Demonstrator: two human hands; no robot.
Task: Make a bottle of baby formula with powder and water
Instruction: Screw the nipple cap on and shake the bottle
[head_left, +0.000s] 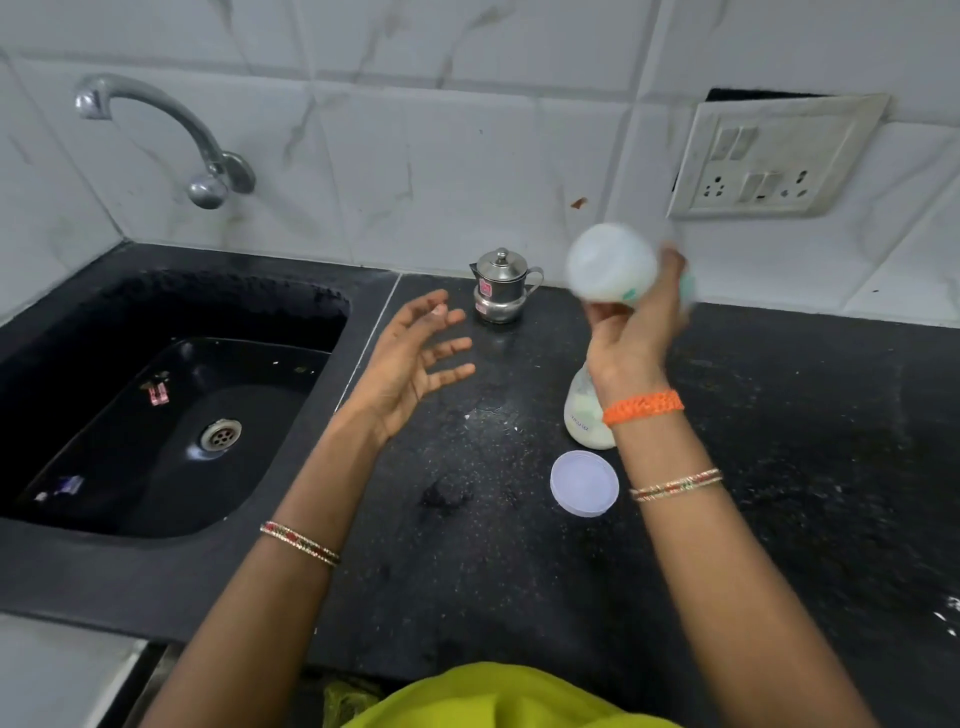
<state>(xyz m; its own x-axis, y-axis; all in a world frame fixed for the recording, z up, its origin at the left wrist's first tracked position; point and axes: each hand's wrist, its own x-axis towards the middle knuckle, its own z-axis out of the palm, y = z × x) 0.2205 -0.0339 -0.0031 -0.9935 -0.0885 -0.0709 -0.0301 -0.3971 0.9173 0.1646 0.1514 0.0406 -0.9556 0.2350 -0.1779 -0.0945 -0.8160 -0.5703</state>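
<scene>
Black speckled stone bench (467, 545) beside a sink: the right hand (631, 332) has its fingers wrapped round a blurred translucent plastic baby bottle (613, 262) of milky liquid. The left hand (410, 358) is spread, holding nothing. The bottle is probably light, smooth and slippery; hold it at mid-body.

Wall (415, 130): white marble-look tiles, stained. Desk (779, 467): black speckled stone. Black sink (104, 467) inset left, steel tap (156, 119) above. Grimy switch-and-socket plate (769, 161) on wall, right

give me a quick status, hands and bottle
Right hand grips blurred bottle above counter. Left hand open, fingers spread, holding nothing. Second milky bottle and loose lid under right wrist.
</scene>
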